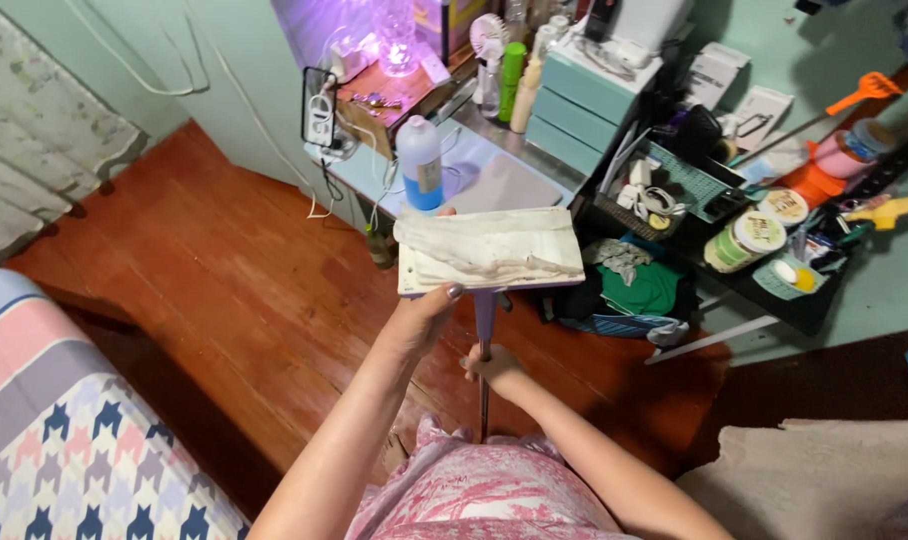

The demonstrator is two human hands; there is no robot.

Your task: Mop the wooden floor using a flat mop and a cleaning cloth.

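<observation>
My left hand (421, 318) grips the near left edge of a flat mop head (489, 251), turned up so its worn white pad faces me. My right hand (494, 366) is closed around the mop's thin pole (484, 345) just below the head. The pole runs down towards my pink patterned clothing (484, 490). The mop head is held in the air above the red wooden floor (224, 290), in front of a low light-blue table (494, 175).
A blue-and-white bottle (420, 165), a small fan (488, 40) and teal drawers (586, 100) stand on the table. A cluttered black shelf (774, 280) with jars sits to the right, a patterned mattress (64, 440) at lower left, a beige mat (814, 480) at lower right.
</observation>
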